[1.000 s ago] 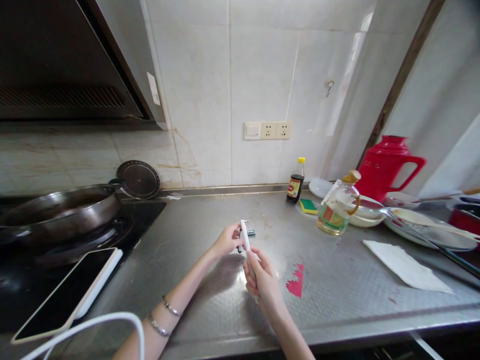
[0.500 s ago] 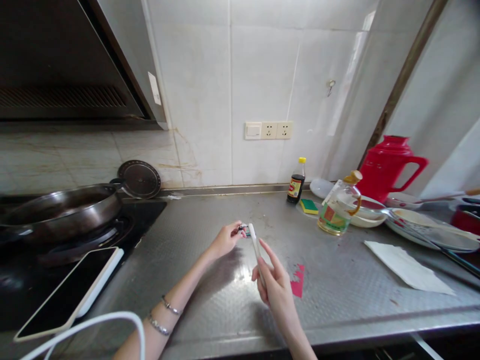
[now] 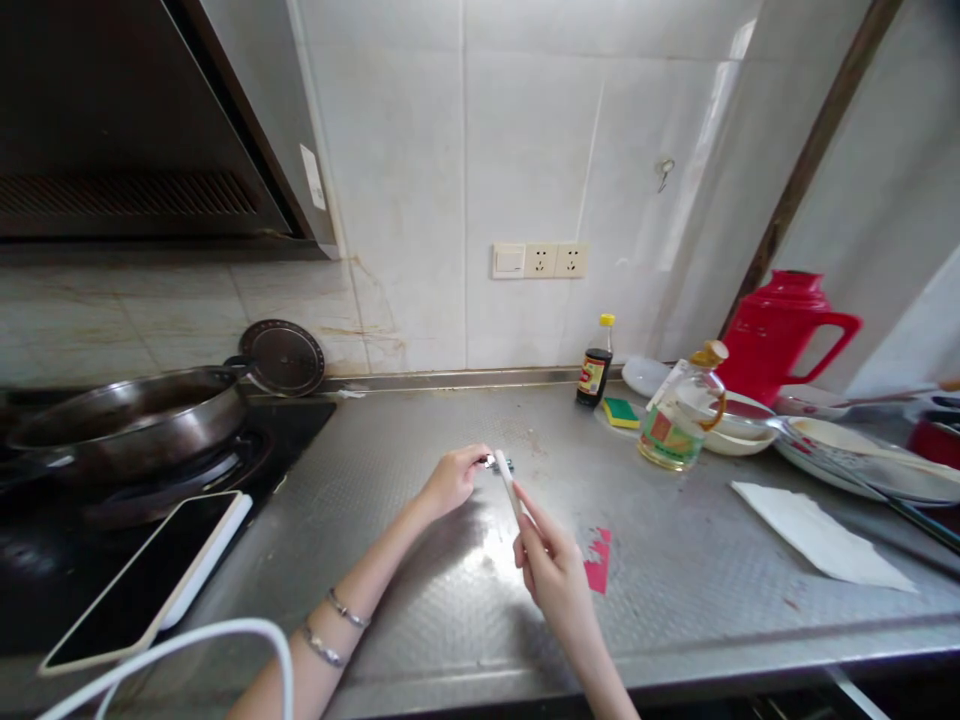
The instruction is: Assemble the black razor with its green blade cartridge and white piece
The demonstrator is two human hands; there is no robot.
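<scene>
My left hand (image 3: 452,480), two bracelets on its forearm, reaches over the middle of the steel counter. Its fingertips pinch the left end of a small dark, silvery and green thing (image 3: 491,461), too small to name. My right hand (image 3: 551,555) is closed round a slim whitish stick (image 3: 505,475), with the index finger stretched along it. The stick tilts up to the left, and its far end overlaps the small thing; whether they touch I cannot tell. A torn pink-red paper piece (image 3: 598,562) lies just right of my right hand.
A pan (image 3: 135,415) rests on the black cooktop at left, near a phone (image 3: 146,580) and a white cable (image 3: 247,628). At right stand a dark sauce bottle (image 3: 593,370), sponge (image 3: 621,412), glass oil jug (image 3: 670,435), red flask (image 3: 772,340), dishes and white paper (image 3: 817,530).
The stick's far end has shifted slightly down and left across the small thing, whose green end now shows to the stick's right. Both hands stay near the same place; the view shifts slightly.
</scene>
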